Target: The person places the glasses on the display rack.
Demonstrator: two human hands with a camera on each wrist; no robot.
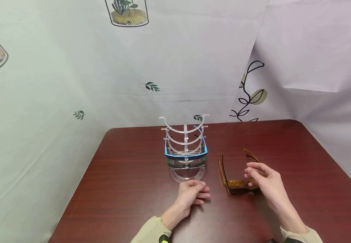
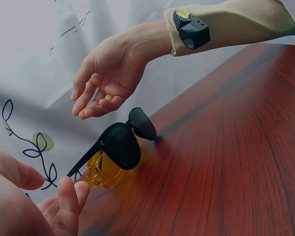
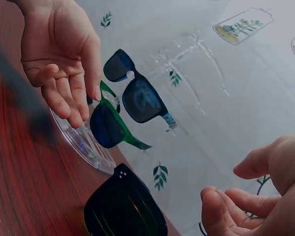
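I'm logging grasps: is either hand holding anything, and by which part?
Nothing is held: the left hand is empty, and the right hand hovers above the black sunglasses without touching them.

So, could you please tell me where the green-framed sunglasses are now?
In the head view, the green-framed sunglasses sit on the clear rack, just below the blue-framed pair, beyond the left hand and left of the black sunglasses.

Left hand (image 1: pixel 191 194), just in front of the clear rack (image 1: pixel 186 145), and right hand (image 1: pixel 268 180), right of it: 2 loosely curved poses.
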